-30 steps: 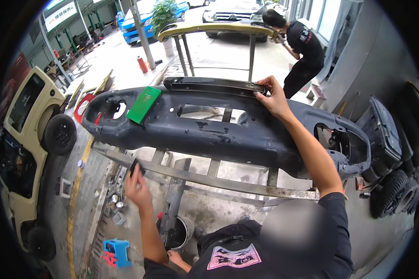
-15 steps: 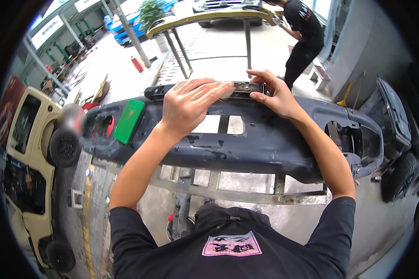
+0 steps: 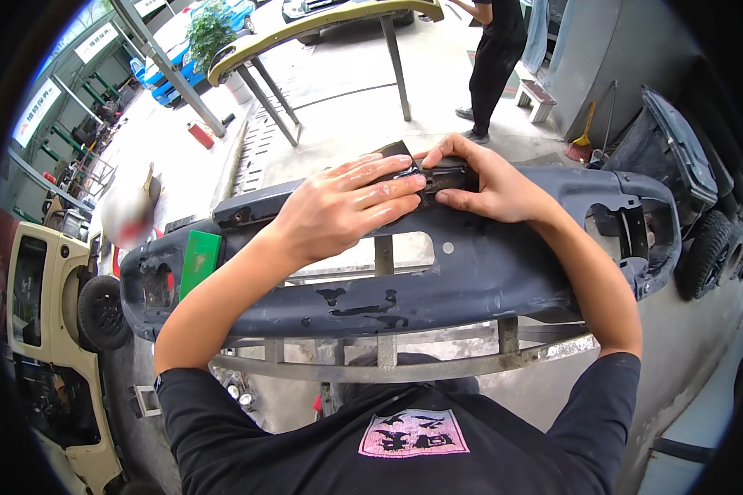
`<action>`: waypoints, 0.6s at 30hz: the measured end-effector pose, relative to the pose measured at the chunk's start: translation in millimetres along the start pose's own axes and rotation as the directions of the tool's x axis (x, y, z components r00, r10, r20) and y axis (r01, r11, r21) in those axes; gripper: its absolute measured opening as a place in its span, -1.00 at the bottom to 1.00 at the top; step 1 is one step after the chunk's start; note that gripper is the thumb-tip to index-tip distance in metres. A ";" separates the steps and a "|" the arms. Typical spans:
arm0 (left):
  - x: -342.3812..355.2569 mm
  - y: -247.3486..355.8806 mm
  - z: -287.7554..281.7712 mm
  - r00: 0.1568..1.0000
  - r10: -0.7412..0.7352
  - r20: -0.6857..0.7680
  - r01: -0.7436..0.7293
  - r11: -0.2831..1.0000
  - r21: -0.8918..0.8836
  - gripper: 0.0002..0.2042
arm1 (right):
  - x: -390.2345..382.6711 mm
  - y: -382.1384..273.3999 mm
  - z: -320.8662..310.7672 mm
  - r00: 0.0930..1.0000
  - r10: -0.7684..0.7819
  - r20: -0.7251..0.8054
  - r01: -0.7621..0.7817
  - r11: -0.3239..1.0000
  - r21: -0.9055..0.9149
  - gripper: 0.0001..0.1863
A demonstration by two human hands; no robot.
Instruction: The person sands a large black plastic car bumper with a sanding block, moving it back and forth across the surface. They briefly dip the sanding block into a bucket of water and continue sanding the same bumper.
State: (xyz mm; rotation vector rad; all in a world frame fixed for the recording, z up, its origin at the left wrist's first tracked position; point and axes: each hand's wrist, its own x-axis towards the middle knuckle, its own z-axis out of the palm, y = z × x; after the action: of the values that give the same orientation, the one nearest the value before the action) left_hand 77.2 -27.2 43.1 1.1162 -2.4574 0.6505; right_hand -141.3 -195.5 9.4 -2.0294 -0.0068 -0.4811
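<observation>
My left hand [image 3: 332,206] lies over a long black strip [image 3: 252,213], its wet fingers pressed together. Beneath those fingers a dark sheet [image 3: 398,151], possibly sandpaper, sticks up at one corner. My left thumb is hidden. Thumb and bent fingers of my right hand [image 3: 495,181] grip the strip's right end, close to my left fingertips. The strip lies along the far side of a large dark grey bumper [image 3: 504,264]; the left hand covers its middle. Dark wet patches mark the bumper's near face. On its left part rests a green rectangular block [image 3: 200,264].
A metal frame stand [image 3: 293,370] is under the bumper. Beyond it stands another bumper [image 3: 305,31], yellowish, on thin legs, with a person [image 3: 497,66] nearby. A beige vehicle [image 3: 45,330] is at left; a broom [image 3: 582,144], dark panels and a tyre [image 3: 710,252] line the right.
My view has shifted to the right. The left hand's fingers have come down flatter on the strip, and the dark sheet's corner now shows. My right hand keeps hold of the strip's end.
</observation>
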 end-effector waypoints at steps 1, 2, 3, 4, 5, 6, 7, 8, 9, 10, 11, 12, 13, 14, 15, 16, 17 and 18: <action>-1.2 -0.7 0.7 1.000 0.000 0.010 0.000 1.000 0.015 -0.63 | 2.1 -4.2 -2.5 0.996 -0.090 -0.005 0.088 0.988 -0.130 -0.49; -3.2 -2.2 -0.3 1.000 0.001 0.026 -0.002 0.999 0.034 -0.61 | 4.6 -5.9 -2.6 0.998 -0.067 0.004 0.067 0.986 -0.150 -0.46; -4.2 -3.5 -1.6 0.998 -0.013 0.064 0.010 0.999 0.044 -0.59 | 6.1 -6.6 -2.8 0.999 -0.044 0.012 0.045 0.984 -0.171 -0.44; -5.1 -4.8 -2.9 0.996 -0.010 0.091 0.005 0.999 0.051 -0.58 | 6.8 -3.6 -2.3 1.000 -0.020 0.018 0.023 0.981 -0.192 -0.41; -4.8 -7.2 -5.1 0.993 0.000 0.118 -0.007 0.998 0.057 -0.58 | 7.3 4.5 0.0 0.987 -0.156 -0.038 0.142 0.957 -0.254 -0.36; -3.7 -9.3 -7.1 0.989 0.011 0.145 -0.020 0.998 0.060 -0.57 | 7.9 8.2 1.2 0.981 -0.184 -0.057 0.163 0.951 -0.264 -0.39; -2.4 -9.6 -9.3 0.986 -0.001 0.167 -0.006 0.999 0.039 -0.57 | 8.4 10.4 2.6 0.974 -0.211 -0.078 0.182 0.944 -0.275 -0.42; -0.9 -8.7 -8.7 0.982 0.006 0.188 -0.012 0.999 0.032 -0.57 | 8.7 12.1 4.2 0.968 -0.232 -0.090 0.198 0.937 -0.289 -0.45; 1.6 -8.6 -8.3 0.978 0.013 0.208 -0.019 1.000 0.024 -0.57 | 8.7 11.5 5.9 0.973 -0.204 -0.104 0.179 0.961 -0.212 -0.43; 5.4 -9.7 -7.5 0.973 0.022 0.229 -0.026 1.000 0.015 -0.57 | 5.5 11.4 5.7 0.975 -0.187 -0.123 0.150 0.953 -0.265 -0.44; 14.6 -3.4 -7.3 0.969 0.032 0.245 -0.036 0.999 0.012 -0.59 | 6.9 6.8 8.1 0.975 -0.184 -0.127 0.136 0.939 -0.315 -0.45; 27.8 1.3 -3.3 0.968 0.067 0.240 -0.059 0.997 -0.042 -0.60 | 4.9 6.9 9.4 0.976 -0.168 -0.139 0.108 0.927 -0.360 -0.46; 32.1 -0.1 -3.7 0.967 0.057 0.247 -0.046 0.998 -0.051 -0.60 | 6.0 10.5 7.2 0.986 -0.102 -0.132 0.063 0.960 -0.272 -0.54; 35.9 -4.8 -1.9 0.965 0.064 0.255 -0.049 0.997 -0.064 -0.59 | 4.6 3.7 6.4 0.984 -0.026 -0.177 -0.024 0.960 -0.278 -0.62; 32.4 -5.5 -5.9 0.965 0.040 0.261 -0.025 0.998 -0.061 -0.59 | 4.5 6.4 9.2 0.974 -0.110 -0.196 0.051 0.958 -0.284 -0.64; 21.6 -9.4 -14.3 0.952 0.015 0.306 -0.002 0.999 -0.043 -0.60 | 5.7 9.7 12.2 0.957 -0.194 -0.214 0.127 0.948 -0.290 -0.66; 15.9 -13.6 -17.3 0.947 0.011 0.321 0.001 0.999 -0.038 -0.61 | 5.9 10.8 10.4 0.961 -0.189 -0.201 0.124 0.947 -0.296 -0.66; 15.1 -14.7 -19.1 0.942 0.005 0.335 0.006 0.999 -0.032 -0.61 | 7.1 11.4 9.3 0.965 -0.184 -0.186 0.122 0.946 -0.302 -0.66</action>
State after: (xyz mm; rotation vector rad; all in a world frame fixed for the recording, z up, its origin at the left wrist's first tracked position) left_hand 81.8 -34.5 70.2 1.3074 -2.7381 0.4471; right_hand -129.3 -194.6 -1.7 -2.2617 0.0365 -0.8382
